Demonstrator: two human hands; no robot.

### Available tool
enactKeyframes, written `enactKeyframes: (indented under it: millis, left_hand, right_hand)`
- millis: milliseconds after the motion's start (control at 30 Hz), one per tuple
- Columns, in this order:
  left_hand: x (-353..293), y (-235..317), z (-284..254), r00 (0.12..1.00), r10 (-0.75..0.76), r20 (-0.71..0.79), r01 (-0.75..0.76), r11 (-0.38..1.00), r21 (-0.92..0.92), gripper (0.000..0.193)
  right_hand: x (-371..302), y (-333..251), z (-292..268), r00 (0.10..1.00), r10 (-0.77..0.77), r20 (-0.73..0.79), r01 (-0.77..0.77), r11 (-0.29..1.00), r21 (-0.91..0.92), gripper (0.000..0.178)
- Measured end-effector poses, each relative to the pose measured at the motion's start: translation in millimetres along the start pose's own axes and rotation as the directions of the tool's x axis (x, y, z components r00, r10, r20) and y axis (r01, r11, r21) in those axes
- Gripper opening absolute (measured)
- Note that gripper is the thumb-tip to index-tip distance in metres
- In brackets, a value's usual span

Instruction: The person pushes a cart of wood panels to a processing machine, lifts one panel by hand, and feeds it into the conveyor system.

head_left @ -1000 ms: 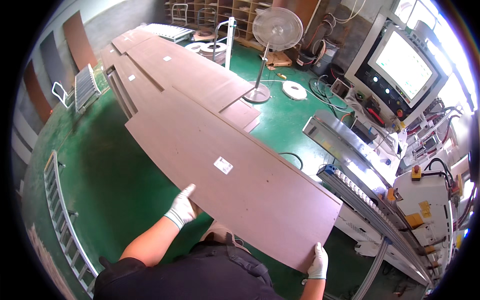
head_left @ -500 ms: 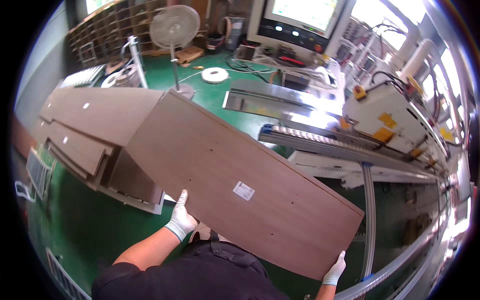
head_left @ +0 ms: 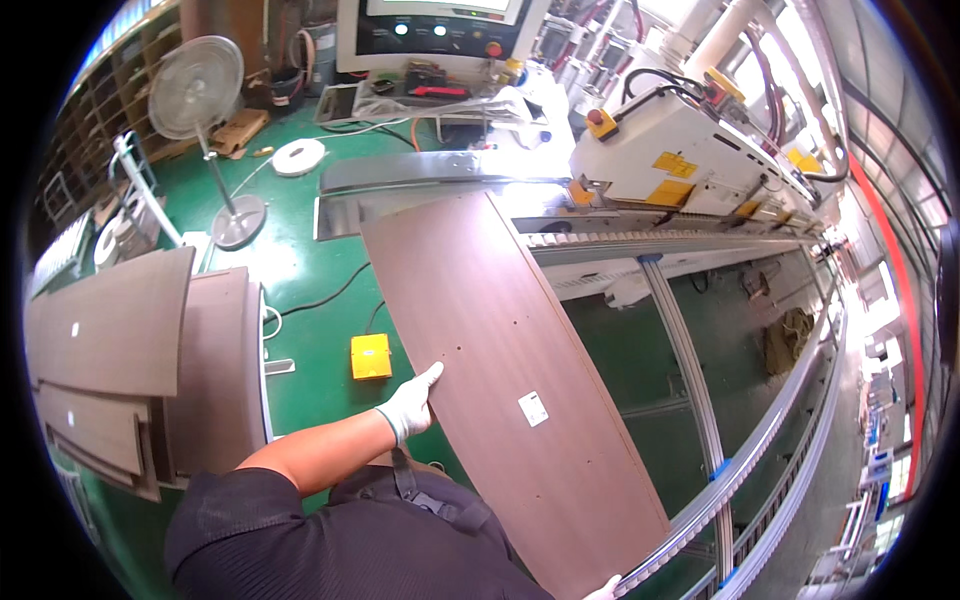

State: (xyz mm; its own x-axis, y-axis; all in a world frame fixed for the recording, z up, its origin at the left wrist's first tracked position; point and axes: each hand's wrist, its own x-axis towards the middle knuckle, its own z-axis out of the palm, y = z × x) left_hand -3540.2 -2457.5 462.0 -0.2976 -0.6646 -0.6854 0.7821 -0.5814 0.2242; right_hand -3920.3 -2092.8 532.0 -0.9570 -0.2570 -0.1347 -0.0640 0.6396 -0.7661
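Note:
A long brown wood-grain board with a white label and a few small drilled holes lies across my two hands. My left hand, in a white glove, grips its left edge with the thumb on top and the fingers hidden beneath. At the near right corner my right hand, gloved too, shows only in part at the lower picture edge, closed on the board. The board's far end reaches up to the machine's metal bed, and its near right corner is by the roller rail.
Stacked brown panels stand at left. A yellow box with a cable lies on the green floor beside the board. Further off are a fan, a control panel and a white machine along the rail frame.
I have turned to the right, away from the panel stack. The board has swung with me toward the machine and rails, and its far end now points more forward.

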Motion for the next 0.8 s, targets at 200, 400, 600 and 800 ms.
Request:
enactKeyframes:
  millis: [200, 400, 600, 800]
  left_hand:
    - [53.7, 46.4, -3.8, 0.998, -0.052, 0.033, 0.032, 0.894, 0.446, 0.047]
    - [57.6, 180.8, 29.5, 0.867, 0.321, 0.382, -0.251, -0.381, 0.89, 0.054]
    - [160.8, 351.8, 70.0, 0.313, 0.584, 0.749, -0.164, -0.743, 0.648, 0.053]
    - [213.9, 344.6, 97.4, 0.501, 0.562, 0.659, -0.142, -0.697, 0.703, 0.051]
  right_hand:
    - [-74.9, -18.3, 46.7, 0.936, 0.287, -0.203, -0.34, 0.883, -0.324, 0.087]
    - [-61.9, 100.5, 53.5, 0.891, 0.341, -0.299, -0.428, 0.851, -0.305, 0.089]
    - [-89.3, 23.1, 73.7, 0.926, 0.24, -0.29, -0.376, 0.641, -0.669, 0.092]
    - [-53.4, 90.4, 73.3, 0.826, 0.129, -0.548, -0.454, 0.728, -0.513, 0.087]
